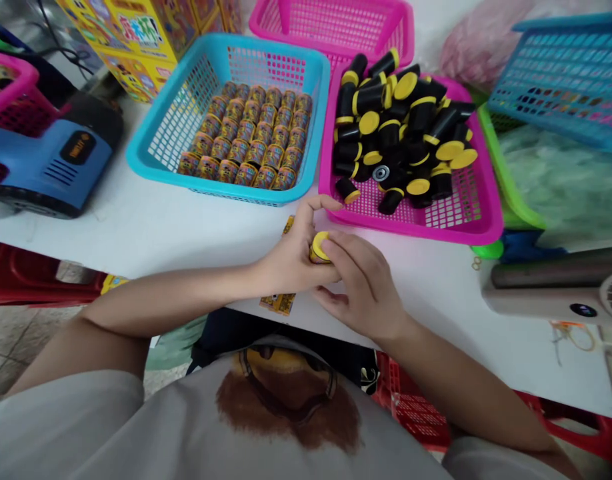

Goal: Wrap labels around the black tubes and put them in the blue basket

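Note:
Between my two hands, just above the table's front part, is a small yellow-lidded canister (320,248). My left hand (297,257) is wrapped round its side, index finger lifted and bent. The fingers of my right hand (363,283) press on the canister's lid and side. Most of its body is hidden by my fingers. Beneath my left hand lie printed yellow label strips (279,303) on the table. A pink basket (411,230) beyond my hands holds a heap of black canisters (421,120) with yellow lids. Left of it, a blue basket (211,183) holds rows of label-wrapped canisters (246,130).
A blue heat gun (61,160) lies at the left, near stacked yellow boxes (136,33). Another pink basket (331,27) stands at the back. On the right are a grey device with a fan grille (551,283), a blue basket (566,80) and pale green plastic bags (576,180).

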`<action>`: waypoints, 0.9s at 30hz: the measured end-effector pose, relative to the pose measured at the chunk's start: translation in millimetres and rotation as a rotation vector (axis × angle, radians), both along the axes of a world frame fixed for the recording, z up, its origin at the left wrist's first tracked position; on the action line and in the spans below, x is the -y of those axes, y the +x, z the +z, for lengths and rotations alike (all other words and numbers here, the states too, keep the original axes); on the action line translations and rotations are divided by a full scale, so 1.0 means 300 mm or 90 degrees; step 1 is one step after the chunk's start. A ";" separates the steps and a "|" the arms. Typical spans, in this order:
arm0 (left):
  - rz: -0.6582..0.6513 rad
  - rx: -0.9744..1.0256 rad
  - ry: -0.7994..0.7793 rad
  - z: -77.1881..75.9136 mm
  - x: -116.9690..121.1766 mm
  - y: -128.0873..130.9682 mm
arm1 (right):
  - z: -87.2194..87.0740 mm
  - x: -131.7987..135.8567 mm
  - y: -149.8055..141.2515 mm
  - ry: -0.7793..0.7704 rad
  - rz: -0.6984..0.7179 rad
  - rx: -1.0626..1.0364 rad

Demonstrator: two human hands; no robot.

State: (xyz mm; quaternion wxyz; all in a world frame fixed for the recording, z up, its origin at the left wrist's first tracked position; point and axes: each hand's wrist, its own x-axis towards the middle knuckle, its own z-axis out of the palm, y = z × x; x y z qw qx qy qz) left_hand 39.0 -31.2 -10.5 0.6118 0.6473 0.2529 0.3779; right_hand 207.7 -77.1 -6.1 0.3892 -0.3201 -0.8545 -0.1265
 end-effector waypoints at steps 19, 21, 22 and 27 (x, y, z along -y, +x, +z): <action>0.080 -0.036 0.218 0.030 -0.033 -0.030 | -0.033 -0.043 0.020 0.104 -0.030 0.009; 0.046 -0.061 0.180 0.064 -0.028 -0.048 | -0.026 -0.048 0.027 0.086 0.004 -0.006; 0.021 -0.064 0.148 0.074 -0.024 -0.053 | -0.022 -0.048 0.030 0.081 0.023 -0.016; 0.011 -0.087 0.016 0.065 -0.008 -0.044 | 0.003 -0.039 0.037 0.072 0.054 -0.036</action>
